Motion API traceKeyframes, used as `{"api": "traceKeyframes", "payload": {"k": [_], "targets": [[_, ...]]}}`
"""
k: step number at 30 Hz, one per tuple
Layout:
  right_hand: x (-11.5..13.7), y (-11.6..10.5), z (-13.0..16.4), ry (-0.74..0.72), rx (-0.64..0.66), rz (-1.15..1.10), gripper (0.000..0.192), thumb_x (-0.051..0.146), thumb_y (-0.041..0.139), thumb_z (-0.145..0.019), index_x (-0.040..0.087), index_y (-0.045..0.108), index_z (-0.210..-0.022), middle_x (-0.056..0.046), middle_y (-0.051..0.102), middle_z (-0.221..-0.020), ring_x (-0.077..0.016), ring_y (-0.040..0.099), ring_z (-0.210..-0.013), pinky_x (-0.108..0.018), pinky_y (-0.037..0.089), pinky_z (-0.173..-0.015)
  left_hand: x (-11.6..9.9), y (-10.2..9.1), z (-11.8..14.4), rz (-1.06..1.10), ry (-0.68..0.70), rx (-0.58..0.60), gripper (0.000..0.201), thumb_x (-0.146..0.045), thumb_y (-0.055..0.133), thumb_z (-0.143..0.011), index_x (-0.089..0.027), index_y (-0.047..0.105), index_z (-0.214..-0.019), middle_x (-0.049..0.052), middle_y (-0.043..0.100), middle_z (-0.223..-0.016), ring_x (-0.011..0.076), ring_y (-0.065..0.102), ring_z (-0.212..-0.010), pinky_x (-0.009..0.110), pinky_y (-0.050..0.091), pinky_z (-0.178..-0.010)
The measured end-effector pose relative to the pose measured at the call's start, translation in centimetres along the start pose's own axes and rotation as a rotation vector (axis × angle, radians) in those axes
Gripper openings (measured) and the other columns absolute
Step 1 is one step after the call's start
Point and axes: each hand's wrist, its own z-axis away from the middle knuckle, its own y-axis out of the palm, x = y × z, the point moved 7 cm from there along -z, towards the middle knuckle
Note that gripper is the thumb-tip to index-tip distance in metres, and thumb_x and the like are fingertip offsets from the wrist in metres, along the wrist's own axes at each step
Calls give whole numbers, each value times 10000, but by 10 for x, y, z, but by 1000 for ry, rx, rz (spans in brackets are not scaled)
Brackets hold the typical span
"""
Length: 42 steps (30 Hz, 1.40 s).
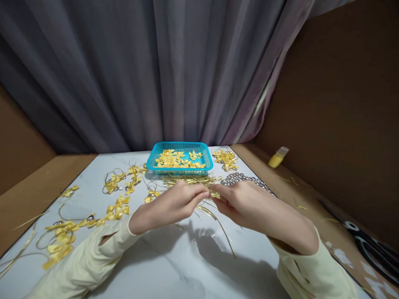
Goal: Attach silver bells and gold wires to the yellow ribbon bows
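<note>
Gold wires (191, 180), one loose pile on a white tabletop (149, 265), strands showing behind and beneath the close-set fingertips, one longer length curving toward the viewer below the right hand (249, 203). Left hand (177, 201) and right hand, fingers bent, tips drawn together in a pinching pose; whether a strand is gripped between them cannot be told. Nearby: silver beads (238, 178) beyond the right hand, and a blue basket (179, 170) of yellow bows (170, 158) behind the wires.
</note>
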Motion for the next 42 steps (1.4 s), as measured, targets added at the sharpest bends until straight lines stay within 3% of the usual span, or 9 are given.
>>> {"api": "traceKeyframes", "payload": {"k": [8, 15, 24, 28, 31, 34, 37, 40, 42], "targets": [[0, 3, -1, -10, 12, 32, 253, 135, 382, -846, 154, 469, -608, 61, 287, -448, -68, 158, -401, -246, 126, -435, -1, 1, 0, 15, -2, 11, 254, -213, 370, -934, -152, 547, -762, -30, 511, -603, 87, 465, -538, 222, 299, -520], [1, -2, -1, -2, 12, 0, 215, 110, 402, -785, 156, 447, -580, 64, 249, -436, -66, 164, -393, -253, 113, -430, -3, 0, 2, -23, -8, 2, 271, -212, 355, -936, -155, 520, -729, -34, 463, -577, 88, 437, -515, 232, 291, -508], [1, 1, -2, 4, 53, 1, 225, 127, 401, -818, 152, 490, -613, 50, 319, -443, -71, 211, -399, -247, 142, -435, -3, -1, 3, -5, -6, -16, 256, -217, 363, -937, -154, 522, -746, -37, 460, -586, 82, 433, -527, 222, 290, -515], [-16, 1, 2, 88, 72, -8, 184, 188, 434, -846, 151, 552, -709, 37, 403, -469, -76, 280, -410, -229, 186, -444, 2, -10, 0, 12, -35, -85, 236, -210, 399, -922, -137, 571, -777, -38, 485, -584, 71, 423, -512, 207, 299, -505], [-24, 3, 7, 144, 171, -39, 225, 182, 460, -843, 143, 561, -645, 19, 453, -470, -80, 339, -420, -219, 222, -447, 7, -17, -2, 17, -86, -168, 233, -208, 422, -908, -131, 599, -777, -37, 505, -576, 71, 413, -504, 202, 305, -499], [-5, 18, 7, -3, 407, -324, 343, 285, 444, -896, 129, 607, -637, -14, 556, -516, -88, 456, -458, -205, 322, -483, 10, -24, -1, 60, -132, -264, 221, -220, 446, -895, -136, 613, -777, -40, 497, -556, 73, 402, -489, 197, 312, -480], [28, 38, 0, -156, 637, -883, 431, 432, 344, -927, 119, 631, -1000, -94, 681, -834, -126, 613, -691, -208, 444, -615, 11, -33, 4, 152, -154, -400, 205, -238, 451, -894, -142, 618, -824, -52, 465, -520, 67, 385, -450, 187, 323, -453], [41, 59, -21, -29, 677, -1600, 693, 527, 25, -918, 99, 441, -1270, -186, 513, -1260, -169, 545, -1092, -264, 492, -747, 12, -44, 11, 219, -155, -541, 211, -261, 443, -901, -143, 616, -874, -70, 410, -470, 61, 355, -402, 176, 312, -410], [37, 73, -37, 154, 561, -2053, 858, 587, -95, -855, 72, 511, -1178, -200, 544, -1216, -169, 586, -1033, -315, 480, -835, 10, -50, 15, 220, -142, -594, 199, -247, 449, -899, -143, 617, -873, -65, 444, -482, 59, 396, -412, 166, 329, -414]]}}
